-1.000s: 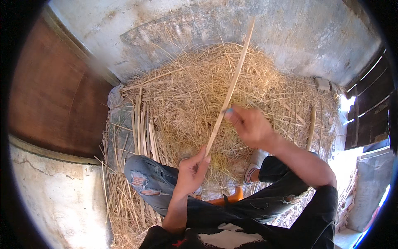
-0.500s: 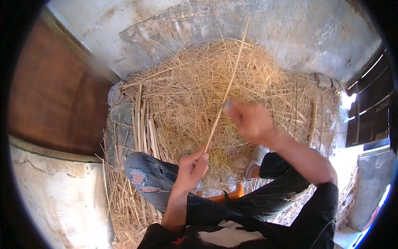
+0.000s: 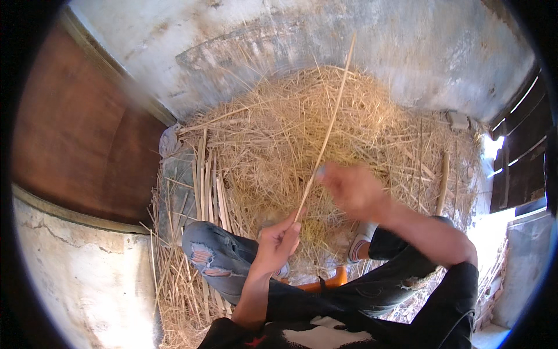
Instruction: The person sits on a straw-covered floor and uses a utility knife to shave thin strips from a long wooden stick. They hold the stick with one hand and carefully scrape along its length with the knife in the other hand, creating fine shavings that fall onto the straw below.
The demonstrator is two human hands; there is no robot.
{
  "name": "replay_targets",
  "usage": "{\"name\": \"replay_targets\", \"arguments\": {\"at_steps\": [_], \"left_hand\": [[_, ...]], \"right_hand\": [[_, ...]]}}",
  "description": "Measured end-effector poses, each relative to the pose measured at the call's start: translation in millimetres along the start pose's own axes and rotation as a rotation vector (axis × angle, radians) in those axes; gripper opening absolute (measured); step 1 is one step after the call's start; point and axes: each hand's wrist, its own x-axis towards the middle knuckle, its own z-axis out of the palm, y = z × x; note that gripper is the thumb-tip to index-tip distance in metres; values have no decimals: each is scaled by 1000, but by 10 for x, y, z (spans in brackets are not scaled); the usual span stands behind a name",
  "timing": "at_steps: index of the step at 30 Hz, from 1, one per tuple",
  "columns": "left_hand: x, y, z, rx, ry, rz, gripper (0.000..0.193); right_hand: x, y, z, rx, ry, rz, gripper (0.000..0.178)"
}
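Note:
A long, thin, pale strip, which looks like split bamboo (image 3: 334, 119), slants up and away toward the far wall. My left hand (image 3: 275, 245) is closed round its lower end, the thumb lying along it. Beside the strip, a little above that grip, my right hand (image 3: 356, 191) is bent into a fist-like shape and blurred by motion. A small blue patch shows at its fingertips, against or very near the strip. What the right fingers hold is too smeared to make out.
Loose straw (image 3: 279, 139) is heaped between my feet and the grey wall (image 3: 290, 41). Split strips (image 3: 209, 180) lie at the left near my knee. Farther left is a brown panel (image 3: 87, 128); dark slats (image 3: 523, 151) stand at the right. Something orange (image 3: 331, 279) shows between my legs.
My right hand has come down along the strip, closer to my left hand. The left hand keeps its hold. The whole view has shifted slightly.

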Motion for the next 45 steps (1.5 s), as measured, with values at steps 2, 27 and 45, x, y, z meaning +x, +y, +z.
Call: {"name": "replay_targets", "arguments": {"at_steps": [2, 27, 45], "left_hand": [[15, -46, -54, 36, 7, 49, 44], [37, -8, -126, -213, -55, -10, 57], [-573, -240, -318, 234, -84, 119, 50]], "right_hand": [[-72, -116, 115, 5, 8, -39, 30], [-163, -331, 182, 173, -180, -70, 31], [264, 315, -545, 48, 104, 201, 47]]}}
